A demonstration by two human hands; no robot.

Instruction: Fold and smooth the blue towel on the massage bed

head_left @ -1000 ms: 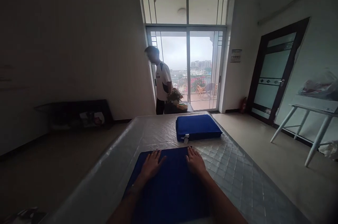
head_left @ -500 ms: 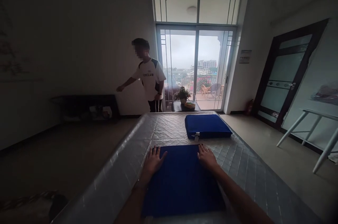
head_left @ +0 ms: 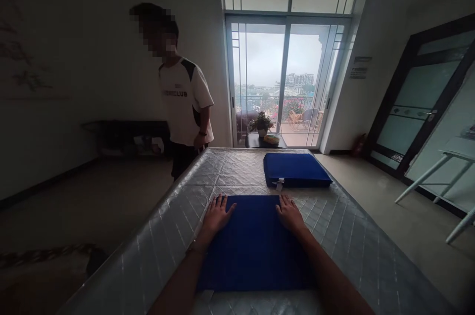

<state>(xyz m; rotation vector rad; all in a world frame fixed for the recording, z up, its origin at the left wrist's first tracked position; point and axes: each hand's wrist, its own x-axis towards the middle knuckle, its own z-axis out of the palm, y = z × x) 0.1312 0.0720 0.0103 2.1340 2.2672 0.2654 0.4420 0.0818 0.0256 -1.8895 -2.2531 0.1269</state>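
Note:
A flat blue rectangular piece, which looks like folded cloth [head_left: 256, 246], lies on the silvery quilted table cover [head_left: 178, 221] in front of me. My left hand [head_left: 217, 214] rests flat at its far left corner, fingers spread. At the far right corner lies my right hand [head_left: 290, 213], also flat with its fingers stretched out. Farther back on the table is a thicker blue folded stack [head_left: 297, 169], apart from both hands. A small metal clip or tag [head_left: 279, 184] shows at that stack's near edge. A white tab [head_left: 208, 295] peeks out at the near edge of the front piece.
Another person [head_left: 183, 102] stands beyond the table's left side. A potted plant [head_left: 262, 124] sits on a small dark table by the sliding glass door [head_left: 285, 82]. On the right are a dark-framed door [head_left: 415, 102] and a white-legged stand [head_left: 423, 176].
The other person has come nearer and to the left, and the outstretched arm is lowered. Both my hands stay at the cloth's far corners. The view has shifted slightly.

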